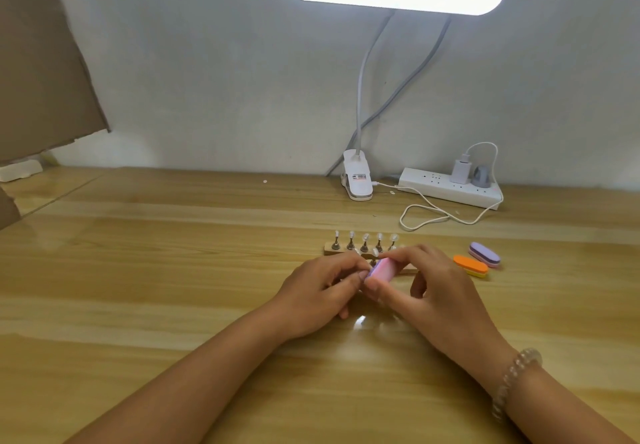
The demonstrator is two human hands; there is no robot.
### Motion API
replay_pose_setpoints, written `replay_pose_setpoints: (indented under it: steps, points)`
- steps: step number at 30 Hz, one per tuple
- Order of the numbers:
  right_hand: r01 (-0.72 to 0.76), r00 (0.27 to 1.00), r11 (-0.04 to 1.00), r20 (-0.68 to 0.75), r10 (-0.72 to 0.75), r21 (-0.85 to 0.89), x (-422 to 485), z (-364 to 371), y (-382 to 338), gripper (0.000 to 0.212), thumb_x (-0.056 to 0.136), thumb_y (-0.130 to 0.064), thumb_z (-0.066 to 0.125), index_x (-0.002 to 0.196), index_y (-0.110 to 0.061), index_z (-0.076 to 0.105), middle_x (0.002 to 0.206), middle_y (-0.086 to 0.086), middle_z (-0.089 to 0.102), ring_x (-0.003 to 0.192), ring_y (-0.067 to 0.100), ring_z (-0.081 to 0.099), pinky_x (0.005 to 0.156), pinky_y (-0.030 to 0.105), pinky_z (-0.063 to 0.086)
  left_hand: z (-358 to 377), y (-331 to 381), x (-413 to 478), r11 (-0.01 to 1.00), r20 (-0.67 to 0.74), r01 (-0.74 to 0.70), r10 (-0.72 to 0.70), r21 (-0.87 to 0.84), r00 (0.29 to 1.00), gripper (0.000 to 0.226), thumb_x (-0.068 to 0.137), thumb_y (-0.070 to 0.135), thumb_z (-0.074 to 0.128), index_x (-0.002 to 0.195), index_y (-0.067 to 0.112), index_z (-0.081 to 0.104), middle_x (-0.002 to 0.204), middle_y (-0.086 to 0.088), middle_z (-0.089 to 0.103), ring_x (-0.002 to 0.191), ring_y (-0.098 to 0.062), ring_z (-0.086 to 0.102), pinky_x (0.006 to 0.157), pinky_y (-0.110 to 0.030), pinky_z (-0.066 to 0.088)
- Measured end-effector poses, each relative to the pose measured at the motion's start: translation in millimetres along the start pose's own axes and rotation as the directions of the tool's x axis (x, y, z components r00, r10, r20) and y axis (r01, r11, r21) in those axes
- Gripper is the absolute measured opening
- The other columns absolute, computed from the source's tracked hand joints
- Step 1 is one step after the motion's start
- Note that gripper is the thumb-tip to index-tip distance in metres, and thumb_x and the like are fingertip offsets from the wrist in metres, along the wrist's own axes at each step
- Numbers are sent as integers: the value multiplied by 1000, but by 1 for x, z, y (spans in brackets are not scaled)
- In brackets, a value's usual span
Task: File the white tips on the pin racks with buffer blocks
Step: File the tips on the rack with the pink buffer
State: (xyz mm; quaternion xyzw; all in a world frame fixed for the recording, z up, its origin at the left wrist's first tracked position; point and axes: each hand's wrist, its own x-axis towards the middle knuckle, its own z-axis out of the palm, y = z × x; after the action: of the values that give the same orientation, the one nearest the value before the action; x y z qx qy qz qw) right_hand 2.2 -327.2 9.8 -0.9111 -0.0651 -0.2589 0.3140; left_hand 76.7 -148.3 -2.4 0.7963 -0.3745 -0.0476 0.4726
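A wooden pin rack (328, 248) stands mid-table with several metal pins topped by white tips (365, 237). In front of it, my right hand (429, 291) pinches a pink buffer block (381, 268) between thumb and fingers, its face against a white tip (375, 252) on a pin. My left hand (320, 293) curls round the base of that pin; what it grips is hidden by the fingers. A second rack's end (410, 272) shows just behind my right hand.
An orange buffer block (471, 265) and a purple one (484, 254) lie to the right of my hands. At the back stand a clip lamp (358, 180), a power strip (450, 191) with a looped white cable (426, 216), and a cardboard box (41, 62) at left.
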Motion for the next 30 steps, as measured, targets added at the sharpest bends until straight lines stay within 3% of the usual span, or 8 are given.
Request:
replay_pose_setpoints:
  steps: [2, 6, 11, 16, 20, 25, 30]
  points:
    - [-13, 1000, 1000, -20, 13, -4, 1, 0, 2, 63, 70, -76, 50, 107, -29, 69, 94, -19, 57, 58, 7, 51, 59, 24, 43, 0, 1, -1, 1000, 8, -10, 10, -6, 1000, 16, 94, 33, 48, 87, 38, 61, 76, 20, 65, 53, -10, 59, 63, -29, 45]
    - [83, 996, 993, 21, -81, -84, -5, 3, 0, 55, 75, -75, 55, 109, -33, 67, 96, -21, 55, 57, 8, 53, 54, 20, 43, -1, -2, -1, 1000, 2, 2, -2, -19, 1000, 18, 98, 27, 50, 89, 34, 63, 75, 16, 60, 56, -11, 59, 64, -41, 50]
    - [-27, 996, 999, -83, 28, 18, 2, -2, 6, 61, 73, -69, 54, 117, -30, 69, 97, -18, 58, 55, 10, 52, 59, 30, 48, 1, 1, 0, 999, 2, 7, -6, -36, 1000, 19, 95, 33, 48, 95, 25, 66, 88, 14, 72, 55, -12, 60, 64, -31, 50]
    - [80, 996, 996, 33, -80, -25, -5, 3, -1, 54, 78, -65, 57, 119, -32, 67, 102, -19, 55, 56, 9, 54, 56, 30, 50, 1, -2, 0, 999, 15, 31, -31, -9, 999, 24, 92, 29, 46, 105, 27, 66, 83, 8, 64, 71, -26, 64, 72, -54, 55]
    - [3, 1000, 1000, 28, -4, 29, 0, 5, 0, 55, 77, -63, 58, 122, -32, 66, 103, -17, 55, 61, 12, 55, 62, 31, 50, 0, -3, 1, 1000, 20, 22, -22, 22, 1000, 18, 93, 31, 48, 96, 37, 64, 73, 18, 59, 58, -11, 59, 71, -50, 54]
    - [-29, 999, 998, 20, 28, 47, 1, 4, 3, 68, 74, -72, 44, 124, -33, 65, 101, -20, 54, 63, 10, 55, 64, 32, 51, 1, -2, 1, 999, 33, 4, -5, 32, 999, 16, 93, 35, 49, 93, 36, 65, 81, 15, 67, 64, -16, 62, 71, -52, 55]
    - [77, 996, 997, 52, -77, -1, -5, 2, -2, 56, 80, -68, 56, 124, -34, 65, 103, -21, 54, 60, 12, 55, 56, 30, 50, -1, -5, 1, 999, -11, 13, -14, -35, 1000, 19, 93, 32, 49, 99, 29, 67, 78, 11, 64, 59, -12, 59, 65, -42, 52]
